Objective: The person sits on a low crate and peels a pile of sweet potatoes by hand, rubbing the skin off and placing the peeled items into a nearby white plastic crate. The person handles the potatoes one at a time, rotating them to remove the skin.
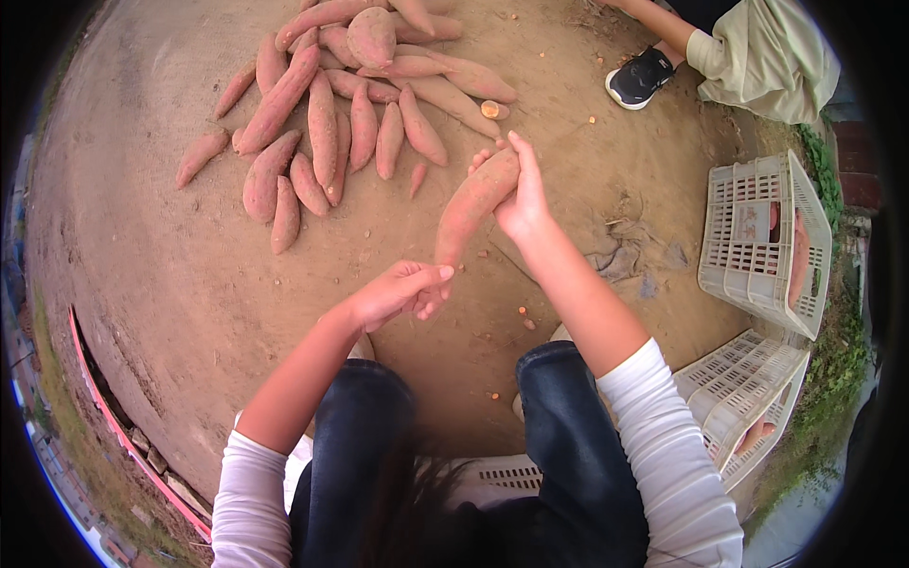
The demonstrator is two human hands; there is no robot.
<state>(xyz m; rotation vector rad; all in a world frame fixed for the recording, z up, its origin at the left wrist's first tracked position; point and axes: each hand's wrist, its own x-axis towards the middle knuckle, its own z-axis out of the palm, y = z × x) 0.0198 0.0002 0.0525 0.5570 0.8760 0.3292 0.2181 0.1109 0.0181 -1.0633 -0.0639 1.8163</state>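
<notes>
A long, slightly curved sweet potato (473, 204) with reddish skin is held up between my two hands, its thicker end pointing away from me. My right hand (526, 201) is wrapped around that upper end from the right side, the fingertips showing behind it. At the narrow lower tip, my left hand (405, 290) has its fingers curled, with thumb and forefinger closed on the tip. Beyond the hands, a heap of sweet potatoes (364, 123) lies on the bare ground. One piece (490, 110) at the heap's right edge shows an orange cut face.
Two pale plastic crates (748, 227) with slatted walls stand on the right, some sweet potatoes inside. A co-worker's dark shoe (641, 78) and light sleeve (757, 62) show at the upper right. A grey rag (620, 251) and small orange scraps lie on the dirt ground (142, 237).
</notes>
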